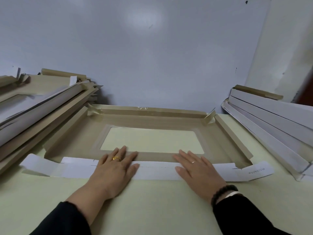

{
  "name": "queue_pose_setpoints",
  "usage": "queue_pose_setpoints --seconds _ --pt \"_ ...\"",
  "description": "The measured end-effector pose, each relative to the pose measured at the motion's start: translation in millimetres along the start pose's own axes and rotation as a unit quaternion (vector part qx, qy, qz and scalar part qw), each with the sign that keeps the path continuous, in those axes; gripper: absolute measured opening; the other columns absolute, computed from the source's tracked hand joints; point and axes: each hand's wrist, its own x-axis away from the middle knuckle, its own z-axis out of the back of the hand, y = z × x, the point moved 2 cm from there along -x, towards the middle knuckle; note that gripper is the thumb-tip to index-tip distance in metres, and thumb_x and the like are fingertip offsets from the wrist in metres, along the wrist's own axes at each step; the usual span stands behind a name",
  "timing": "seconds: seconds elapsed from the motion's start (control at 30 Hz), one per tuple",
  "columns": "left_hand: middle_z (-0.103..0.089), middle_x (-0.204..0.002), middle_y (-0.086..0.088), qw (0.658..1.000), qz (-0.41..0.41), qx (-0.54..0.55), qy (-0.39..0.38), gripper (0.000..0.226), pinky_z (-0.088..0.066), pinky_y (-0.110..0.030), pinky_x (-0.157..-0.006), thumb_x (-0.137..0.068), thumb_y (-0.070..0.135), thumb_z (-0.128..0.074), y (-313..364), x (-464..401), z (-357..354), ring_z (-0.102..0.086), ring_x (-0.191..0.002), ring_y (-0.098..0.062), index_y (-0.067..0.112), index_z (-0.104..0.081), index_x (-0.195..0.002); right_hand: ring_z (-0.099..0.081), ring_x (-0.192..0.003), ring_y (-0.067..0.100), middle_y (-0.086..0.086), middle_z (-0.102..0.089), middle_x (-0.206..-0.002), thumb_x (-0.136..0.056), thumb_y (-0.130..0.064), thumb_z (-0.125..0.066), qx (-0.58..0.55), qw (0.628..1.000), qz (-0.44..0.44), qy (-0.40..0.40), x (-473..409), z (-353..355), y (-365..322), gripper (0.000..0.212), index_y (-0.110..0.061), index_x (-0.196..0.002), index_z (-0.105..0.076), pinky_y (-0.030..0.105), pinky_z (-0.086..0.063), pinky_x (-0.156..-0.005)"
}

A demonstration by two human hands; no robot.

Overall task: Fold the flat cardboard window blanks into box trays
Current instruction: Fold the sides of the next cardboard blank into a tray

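A tan cardboard window blank (152,119) lies flat on the pale green desk (152,200), its far and side flaps standing up. The near flap (157,172), white side up, is folded toward the person. Both hands lie flat with straight fingers on that flap's crease: the left hand (115,168) left of the blank's window, the right hand (196,168) toward its right. Stacks of blanks sit left (42,102) and right (271,119) of the blank.

1 head-worn wide-angle view looks forward and down, close over the table (152,200).
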Motion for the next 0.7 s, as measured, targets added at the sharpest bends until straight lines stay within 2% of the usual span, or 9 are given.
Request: queue_pose_setpoints --seconds 0.2,0.33,0.47,0.53,0.6,0.63,0.67,0.7 --pt "0.004 -0.157 0.007 0.992 0.123 -0.031 -0.001 0.054 -0.001 -0.036 -0.114 -0.094 0.059 -0.016 -57 6 13 0.003 -0.144 -0.016 0.046 -0.002 -0.144 0.000 -0.142 0.007 -0.016 0.002 -0.155 -0.099 -0.043 -0.017 0.036 0.993 -0.109 -0.008 18 13 65 0.046 -0.044 -0.144 -0.006 0.031 -0.004 -0.113" --pt "0.000 -0.157 0.007 0.983 0.181 -0.010 0.011 0.056 -0.004 -0.035 -0.114 -0.092 0.060 -0.019 -91 14 20 0.002 -0.144 -0.017 0.045 -0.003 -0.144 0.000 -0.142 0.008 -0.013 0.003 -0.155 -0.099 -0.042 -0.016 0.044 0.983 -0.176 0.002 34 17 101 0.048 -0.041 -0.145 -0.002 0.027 -0.006 -0.113" --pt "-0.008 -0.156 0.006 0.977 0.209 0.015 0.038 0.059 -0.010 -0.034 -0.113 -0.092 0.059 -0.027 -118 17 21 -0.005 -0.143 -0.017 0.038 -0.012 -0.145 0.001 -0.142 0.005 -0.017 0.000 -0.154 -0.098 -0.045 -0.017 0.032 0.972 -0.231 0.011 50 20 125 0.049 -0.039 -0.145 -0.004 0.032 -0.004 -0.114" --pt "-0.018 -0.154 0.004 0.971 0.230 0.037 0.064 0.059 -0.014 -0.036 -0.112 -0.091 0.057 -0.037 -129 19 23 -0.013 -0.142 -0.019 0.032 -0.025 -0.142 0.001 -0.142 0.005 -0.016 -0.004 -0.154 -0.097 -0.047 -0.022 0.027 0.969 -0.244 0.027 52 20 130 0.051 -0.037 -0.145 -0.008 0.034 -0.002 -0.114" --pt "-0.038 -0.143 -0.003 0.964 0.223 0.073 0.124 0.047 -0.022 -0.041 -0.107 -0.088 0.046 -0.054 -130 23 29 -0.027 -0.135 -0.025 0.023 -0.046 -0.128 -0.002 -0.143 0.010 -0.010 -0.008 -0.155 -0.096 -0.043 -0.030 0.049 0.965 -0.248 0.066 51 25 124 0.052 -0.032 -0.145 -0.014 0.035 -0.002 -0.113" --pt "-0.048 -0.133 -0.009 0.965 0.189 0.069 0.168 0.035 -0.027 -0.044 -0.102 -0.084 0.032 -0.065 -126 23 32 -0.036 -0.128 -0.030 0.020 -0.054 -0.115 -0.008 -0.143 0.015 -0.006 -0.015 -0.154 -0.095 -0.035 -0.040 0.058 0.966 -0.231 0.101 50 28 119 0.050 -0.027 -0.142 -0.025 0.036 -0.004 -0.113" --pt "-0.056 -0.121 -0.012 0.969 0.135 0.068 0.195 0.029 -0.033 -0.046 -0.094 -0.077 0.014 -0.073 -119 23 35 -0.046 -0.118 -0.035 0.021 -0.058 -0.100 -0.020 -0.140 0.022 0.001 -0.028 -0.150 -0.090 -0.020 -0.053 0.068 0.969 -0.187 0.149 49 32 112 0.045 -0.020 -0.133 -0.041 0.040 -0.010 -0.112" --pt "-0.060 -0.110 -0.013 0.973 0.073 0.066 0.209 0.038 -0.039 -0.046 -0.086 -0.068 -0.005 -0.073 -111 22 36 -0.053 -0.107 -0.037 0.025 -0.058 -0.085 -0.037 -0.132 0.030 0.008 -0.044 -0.140 -0.077 -0.001 -0.064 0.068 0.971 -0.133 0.186 46 35 104 0.041 -0.013 -0.115 -0.057 0.047 -0.022 -0.108"
